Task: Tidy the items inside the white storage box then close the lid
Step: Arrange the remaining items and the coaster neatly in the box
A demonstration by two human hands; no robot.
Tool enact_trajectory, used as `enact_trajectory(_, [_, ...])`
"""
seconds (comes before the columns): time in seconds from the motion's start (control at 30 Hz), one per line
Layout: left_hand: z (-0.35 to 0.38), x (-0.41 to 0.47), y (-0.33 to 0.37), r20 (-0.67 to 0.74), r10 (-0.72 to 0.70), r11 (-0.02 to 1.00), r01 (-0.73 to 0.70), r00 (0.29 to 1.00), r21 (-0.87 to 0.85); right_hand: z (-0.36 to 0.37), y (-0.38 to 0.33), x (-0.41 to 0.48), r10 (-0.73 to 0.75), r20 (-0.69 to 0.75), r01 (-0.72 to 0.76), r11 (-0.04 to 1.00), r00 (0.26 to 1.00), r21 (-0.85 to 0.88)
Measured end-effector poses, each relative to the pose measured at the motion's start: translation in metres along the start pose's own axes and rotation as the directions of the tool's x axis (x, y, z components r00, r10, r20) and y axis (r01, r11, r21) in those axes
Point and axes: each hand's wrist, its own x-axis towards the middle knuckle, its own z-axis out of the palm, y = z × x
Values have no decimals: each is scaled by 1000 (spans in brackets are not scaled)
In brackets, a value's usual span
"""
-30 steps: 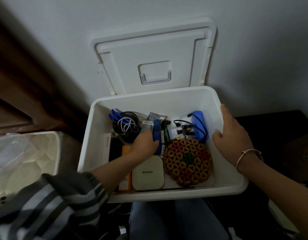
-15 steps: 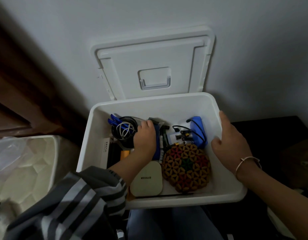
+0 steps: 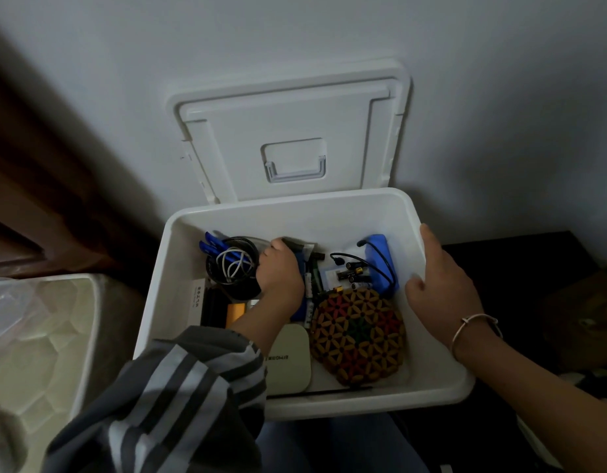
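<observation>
The white storage box [image 3: 295,218] stands open in front of me, its lid [image 3: 295,114] leaning upright against the wall. My left hand [image 3: 278,274] is deep inside, fingers curled over a flat blue object [image 3: 300,264] and a small packet beside a black mesh cup [image 3: 234,271] holding white cable and blue pens [image 3: 210,242]. My right hand [image 3: 442,288] grips the box's right rim, thumb inside. Also inside are a blue battery pack [image 3: 377,247] with black wires, loose batteries [image 3: 355,273], a round woven mat [image 3: 358,336], a cream flat device [image 3: 290,360] and an orange item [image 3: 235,312].
A white bin lined with clear plastic [image 3: 39,336] sits to the left of the box. Dark wooden panelling [image 3: 39,182] runs along the left, a grey wall is behind, and dark furniture [image 3: 534,268] is on the right. My knees are under the box's front edge.
My left hand has slid towards the back of the box, next to the mesh cup, with the blue object. My right hand has stayed on the right rim.
</observation>
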Motion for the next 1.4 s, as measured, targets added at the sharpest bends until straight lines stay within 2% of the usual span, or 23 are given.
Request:
enact_trajectory(0.1, [-7, 0, 1, -40, 24, 1000, -23, 999, 16, 0, 0, 1, -2, -1, 2, 1000, 1000, 5])
enact_trajectory(0.23, [-21, -5, 3, -130, 123, 991, -115, 984, 68, 0, 0, 1, 4, -9, -4, 1000, 1000, -2])
enact_trajectory(0.33, [-30, -2, 3, -229, 298, 952, -272, 927, 140, 0, -1, 0, 1, -10, -1, 1000, 1000, 11])
enact_trajectory(0.4, [-31, 2, 4, -200, 459, 884, -423, 866, 200, -1, -2, 1, 1, -9, -1, 1000, 1000, 17])
enact_trajectory(0.47, [-30, 5, 7, -134, 541, 832, -505, 830, 232, -2, -2, 0, 5, -5, -5, 1000, 1000, 19])
enact_trajectory(0.67, [-20, 13, 17, 34, 500, 815, -483, 866, 319, -1, -3, 0, 3, -13, -3, 1000, 1000, 17])
enact_trajectory(0.8, [-20, 14, 24, 36, 485, 819, -468, 874, 331, 0, -1, 0, -8, -25, 8, 1000, 1000, 12])
enact_trajectory(0.87, [-25, 14, 23, -36, 515, 827, -486, 856, 282, 0, 0, 0, -12, -31, 12, 1000, 999, 2])
enact_trajectory(0.93, [-34, 9, 17, -145, 538, 841, -517, 830, 162, 0, 0, 1, -13, -35, 13, 1000, 999, -7])
enact_trajectory(0.97, [-41, 5, 13, -202, 524, 850, -524, 827, 61, 0, 0, 1, -8, -33, 8, 1000, 999, -9])
enact_trajectory(1.03, [-58, -10, 2, -260, 410, 841, -473, 874, -262, -1, 0, 0, 3, -19, -3, 1000, 1000, -9])
enact_trajectory(1.07, [-68, -20, -3, -237, 332, 781, -407, 913, -473, -1, 0, 0, 5, -12, -5, 1000, 1000, -11])
enact_trajectory(1.13, [-87, -45, -16, -123, 209, 521, -217, 970, -825, -3, -3, 1, 13, -7, -13, 1000, 1000, -16])
enact_trajectory(1.17, [-96, -60, -22, -64, 191, 389, -135, 979, -911, -5, -5, 1, 18, -8, -18, 1000, 1000, -11])
enact_trajectory(1.27, [-117, -102, -39, 42, 223, 107, 18, 974, -994, -10, -9, -5, -47, -71, 46, 999, 996, -9])
enact_trajectory(1.33, [-127, -127, -49, 51, 263, 31, 45, 963, -999, -16, -10, -11, -135, -184, 128, 991, 974, -47])
enact_trajectory(1.4, [-135, -152, -62, 39, 301, 17, 35, 953, -999, -26, -19, -21, -220, -300, 207, 976, 928, -74])
